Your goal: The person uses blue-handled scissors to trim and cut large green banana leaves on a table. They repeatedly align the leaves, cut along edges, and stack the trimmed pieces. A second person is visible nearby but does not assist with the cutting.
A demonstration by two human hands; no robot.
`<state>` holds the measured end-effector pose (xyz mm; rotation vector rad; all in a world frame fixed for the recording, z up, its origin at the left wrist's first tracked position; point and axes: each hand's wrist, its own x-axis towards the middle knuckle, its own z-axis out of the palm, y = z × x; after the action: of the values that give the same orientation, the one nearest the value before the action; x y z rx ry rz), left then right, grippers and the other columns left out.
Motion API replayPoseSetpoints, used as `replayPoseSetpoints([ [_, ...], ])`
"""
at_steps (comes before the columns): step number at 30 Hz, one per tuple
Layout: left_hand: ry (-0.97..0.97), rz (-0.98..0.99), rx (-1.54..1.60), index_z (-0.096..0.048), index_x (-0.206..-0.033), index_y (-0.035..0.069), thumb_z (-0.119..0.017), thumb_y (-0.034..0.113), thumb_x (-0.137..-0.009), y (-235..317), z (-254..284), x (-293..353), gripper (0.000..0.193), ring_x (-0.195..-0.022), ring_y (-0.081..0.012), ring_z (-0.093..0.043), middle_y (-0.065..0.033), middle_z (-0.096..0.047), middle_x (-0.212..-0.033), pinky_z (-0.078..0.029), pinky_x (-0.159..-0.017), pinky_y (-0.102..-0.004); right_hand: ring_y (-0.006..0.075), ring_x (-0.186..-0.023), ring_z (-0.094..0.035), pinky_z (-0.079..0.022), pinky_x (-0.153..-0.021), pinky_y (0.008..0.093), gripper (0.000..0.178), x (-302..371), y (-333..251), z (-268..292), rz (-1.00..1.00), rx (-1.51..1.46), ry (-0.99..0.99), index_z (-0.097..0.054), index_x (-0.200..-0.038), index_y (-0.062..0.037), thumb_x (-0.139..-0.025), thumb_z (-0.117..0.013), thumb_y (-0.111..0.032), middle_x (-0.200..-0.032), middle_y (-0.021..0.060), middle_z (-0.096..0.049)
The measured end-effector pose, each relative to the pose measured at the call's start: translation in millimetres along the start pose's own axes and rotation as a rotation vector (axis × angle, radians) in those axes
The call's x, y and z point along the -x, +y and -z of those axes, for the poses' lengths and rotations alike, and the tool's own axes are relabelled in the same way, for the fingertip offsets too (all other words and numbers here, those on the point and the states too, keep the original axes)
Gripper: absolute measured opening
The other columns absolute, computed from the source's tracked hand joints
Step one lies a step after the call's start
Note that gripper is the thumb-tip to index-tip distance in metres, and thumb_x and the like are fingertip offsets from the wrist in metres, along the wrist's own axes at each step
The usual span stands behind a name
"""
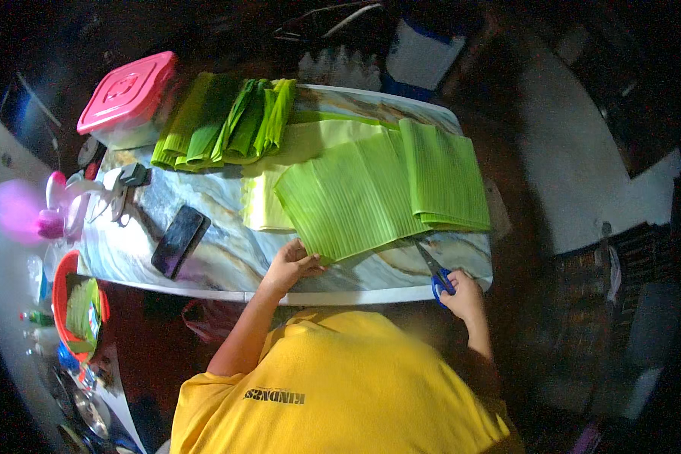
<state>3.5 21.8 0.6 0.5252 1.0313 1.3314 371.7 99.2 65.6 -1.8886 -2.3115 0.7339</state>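
Note:
A broad green banana leaf piece (348, 193) lies across the marbled table, its near left corner at the fingertips of my left hand (290, 267). Those fingers are closed in a pinch on the leaf's edge. My right hand (463, 293) grips blue-handled scissors (433, 267) near the table's front right edge. The scissor blades point up and away, just short of the folded leaf stack (448, 175) on the right. Paler leaf pieces (268, 204) show from under the broad one.
Folded leaf bundles (231, 125) lie at the back left beside a pink-lidded tub (125, 94). A dark phone (181, 240) rests on the marbled table (227, 261) left of my left hand. A pink fan (49, 219) stands at the left end. A red basin (64, 280) holds leaf scraps.

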Motion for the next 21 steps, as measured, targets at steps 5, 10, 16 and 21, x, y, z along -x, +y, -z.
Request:
replayPoseSetpoints([
  [5, 0.017, 0.144, -0.01, -0.048, -0.11, -0.002, -0.056, 0.007, -0.085, 10.8, -10.8, -0.9, 0.028, -0.082, -0.0236, -0.062, -0.0148, -0.058, -0.101, -0.055, -0.07, -0.035, 0.0207, -0.079, -0.061, -0.049, -0.072, 0.0318, 0.034, 26.6, -12.6, 2.7, -0.055, -0.938, -0.434, -0.051, -0.1, 0.0, -0.075, -0.066, -0.016, -0.087, 0.0103, -0.06],
  [10, 0.038, 0.045, -0.008, -0.048, -0.11, -0.002, -0.055, 0.003, -0.085, 5.5, -11.9, 3.4, 0.026, -0.08, -0.0236, -0.063, -0.0132, -0.061, -0.093, -0.055, -0.071, -0.0338, 0.0192, -0.082, -0.06, -0.048, -0.07, 0.0293, 0.062, 29.3, -19.3, -22.2, -0.095, -1.25, -0.695, -0.047, -0.113, 0.0013, -0.077, -0.062, -0.048, -0.089, 0.0104, -0.06],
  [16, 0.02, 0.017, 0.026, -0.046, -0.115, 0.002, -0.056, 0.002, -0.083, 0.5, -3.1, 7.0, 0.033, -0.081, -0.025, -0.063, -0.0126, -0.061, -0.097, -0.054, -0.071, -0.0336, 0.0183, -0.077, -0.06, -0.047, -0.068, 0.0289, 0.05, 14.8, -33.2, -25.7, -0.083, -1.248, -0.705, -0.051, -0.107, 0.0007, -0.083, -0.057, -0.042, -0.083, 0.0085, -0.061],
  [21, 0.065, 0.028, -0.028, -0.044, -0.117, 0.002, -0.058, 0.004, -0.083, 1.9, -6.4, 9.3, 0.037, -0.081, -0.0252, -0.063, -0.0133, -0.06, -0.099, -0.054, -0.07, -0.0332, 0.017, -0.072, -0.06, -0.048, -0.064, 0.0277, 0.049, 1.0, -39.1, -30.4, -0.086, -1.226, -0.65, -0.052, -0.104, 0.0004, -0.083, -0.056, -0.044, -0.079, 0.0072, -0.061],
])
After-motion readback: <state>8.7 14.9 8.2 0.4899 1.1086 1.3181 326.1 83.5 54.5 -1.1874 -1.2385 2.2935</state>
